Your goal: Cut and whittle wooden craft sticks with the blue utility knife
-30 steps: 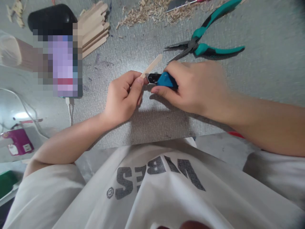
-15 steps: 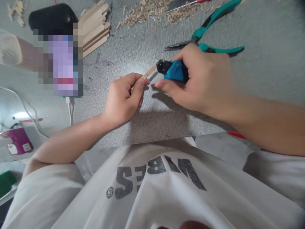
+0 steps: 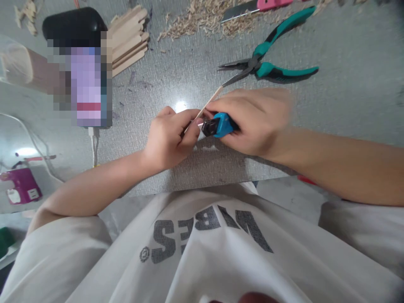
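Pinched between the thumb and fingers of my left hand [image 3: 172,135] is a thin wooden craft stick [image 3: 211,100], slanting up to the right. My right hand [image 3: 255,120] is closed around a blue and black utility knife [image 3: 222,125]. Its black front end lies close to my left thumb, and the blade is mostly hidden there. The right fingers are close beside the stick, though whether they touch it I cannot tell. Just beyond the stick's far end lie needle-nose pliers [image 3: 253,63] with green handles, jaws spread on the table.
A stack of craft sticks [image 3: 129,40] lies at the upper left by a black rounded case [image 3: 74,25] and a blurred-out phone [image 3: 88,84] on a white cable. Wood shavings [image 3: 202,19] and a pink-handled blade [image 3: 249,9] are at the back. A purple socket adapter [image 3: 23,186] sits far left.
My right hand has moved down and left, bringing the knife from the stick's outer part to near my left thumb. The stick now points more steeply upward, and the pliers are less covered.
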Demonstrator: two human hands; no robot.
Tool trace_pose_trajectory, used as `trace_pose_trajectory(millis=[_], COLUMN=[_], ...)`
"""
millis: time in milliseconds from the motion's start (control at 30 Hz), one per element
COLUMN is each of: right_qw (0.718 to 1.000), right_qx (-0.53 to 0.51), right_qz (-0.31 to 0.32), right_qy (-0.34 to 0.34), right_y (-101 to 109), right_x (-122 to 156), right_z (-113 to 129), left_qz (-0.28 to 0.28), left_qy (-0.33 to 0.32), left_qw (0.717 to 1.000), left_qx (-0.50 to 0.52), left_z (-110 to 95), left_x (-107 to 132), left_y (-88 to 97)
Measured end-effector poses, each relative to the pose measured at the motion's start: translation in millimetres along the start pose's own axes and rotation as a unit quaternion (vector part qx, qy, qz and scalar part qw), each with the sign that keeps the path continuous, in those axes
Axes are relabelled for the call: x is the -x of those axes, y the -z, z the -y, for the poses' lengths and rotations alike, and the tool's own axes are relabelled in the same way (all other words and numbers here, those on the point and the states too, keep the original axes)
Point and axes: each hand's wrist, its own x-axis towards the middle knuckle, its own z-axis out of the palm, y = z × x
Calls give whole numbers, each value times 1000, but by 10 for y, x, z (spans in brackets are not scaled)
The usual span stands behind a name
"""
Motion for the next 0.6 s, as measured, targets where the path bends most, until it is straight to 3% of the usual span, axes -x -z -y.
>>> trace_pose_trajectory(millis=[133, 300, 467, 600], right_qw=[990, 981, 976, 983], right_qx=[19, 49, 61, 51], right_qz=[125, 172, 189, 135], right_qy=[-67, -70, -89, -112], right_y=[104, 159, 181, 176], right_x=[-82, -182, -187, -147], right_z=[53, 76, 101, 58], left_qz=[20, 53, 65, 41], left_qy=[-13, -40, -59, 26], left_qw=[1000, 998, 996, 998], left_qx=[2, -2, 7, 30], left_z=[27, 80, 69, 10], left_x=[-14, -41, -68, -75], left_y=[9, 27, 33, 40])
